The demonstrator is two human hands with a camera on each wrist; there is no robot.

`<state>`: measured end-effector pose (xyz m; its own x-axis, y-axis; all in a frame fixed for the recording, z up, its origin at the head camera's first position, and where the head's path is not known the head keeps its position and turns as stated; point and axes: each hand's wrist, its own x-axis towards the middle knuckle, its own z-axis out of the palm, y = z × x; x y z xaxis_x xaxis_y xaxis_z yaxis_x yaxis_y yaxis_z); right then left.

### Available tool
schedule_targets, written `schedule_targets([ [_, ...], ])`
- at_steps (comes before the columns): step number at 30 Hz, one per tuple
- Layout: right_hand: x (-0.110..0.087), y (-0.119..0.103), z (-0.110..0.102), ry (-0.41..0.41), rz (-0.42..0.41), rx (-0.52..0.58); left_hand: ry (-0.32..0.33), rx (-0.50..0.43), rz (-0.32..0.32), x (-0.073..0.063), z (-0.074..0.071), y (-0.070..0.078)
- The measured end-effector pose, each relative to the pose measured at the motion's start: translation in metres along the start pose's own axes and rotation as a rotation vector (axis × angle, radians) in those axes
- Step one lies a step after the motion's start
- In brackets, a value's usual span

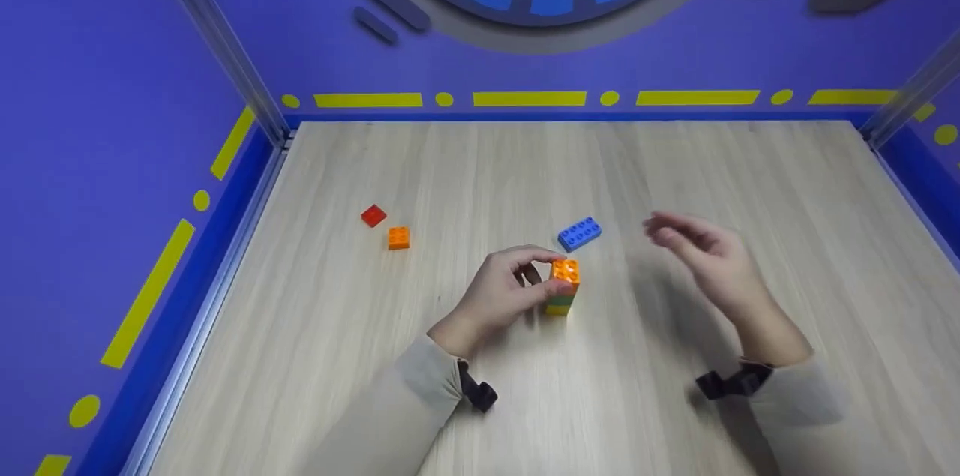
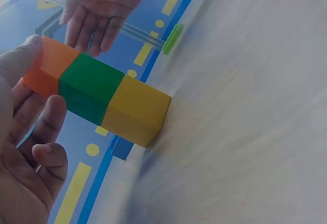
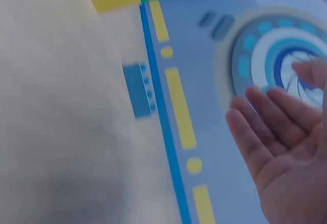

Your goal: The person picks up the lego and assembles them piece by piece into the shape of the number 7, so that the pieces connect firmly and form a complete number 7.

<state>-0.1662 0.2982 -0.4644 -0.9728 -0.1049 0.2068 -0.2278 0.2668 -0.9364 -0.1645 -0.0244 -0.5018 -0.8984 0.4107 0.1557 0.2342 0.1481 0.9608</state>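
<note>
Right of and below centre in the head view, the left hand (image 1: 510, 287) pinches the top of a smooth, square-sided orange, green and yellow brick stack (image 1: 564, 299), its thumb partly covering the orange. The right hand (image 1: 709, 255) holds nothing, fingers extended. An eight-studded blue brick (image 1: 580, 234) lies on the wood-grained tabletop (image 1: 487, 161). The blurred right wrist view crops the stack at its upper edge.
</note>
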Motion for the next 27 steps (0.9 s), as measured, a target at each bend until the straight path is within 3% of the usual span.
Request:
schedule_targets([
  [4, -0.009, 0.013, -0.025, 0.229, 0.038, 0.13, -0.017, 0.0, -0.004, 0.0, 0.002, -0.001],
  [9, -0.015, 0.031, -0.048, 0.446, 0.133, 0.132, -0.024, 0.004, -0.009, 0.0, 0.001, -0.001],
  [12, -0.012, 0.042, -0.057, 0.521, 0.206, 0.098, -0.02, 0.003, -0.012, 0.0, 0.0, -0.001],
  [15, -0.009, 0.051, -0.064, 0.513, 0.332, -0.008, -0.014, 0.004, -0.01, -0.001, -0.001, -0.001],
  [19, -0.011, 0.061, -0.072, 0.43, 0.479, -0.157, -0.021, 0.015, 0.001, 0.0, -0.001, -0.001],
  [22, -0.013, 0.067, -0.076, 0.341, 0.518, -0.269, -0.02, 0.02, 0.001, 0.0, 0.0, 0.0],
  [27, -0.018, 0.073, -0.082, 0.209, 0.513, -0.464, -0.008, 0.016, -0.011, -0.001, 0.002, 0.0],
])
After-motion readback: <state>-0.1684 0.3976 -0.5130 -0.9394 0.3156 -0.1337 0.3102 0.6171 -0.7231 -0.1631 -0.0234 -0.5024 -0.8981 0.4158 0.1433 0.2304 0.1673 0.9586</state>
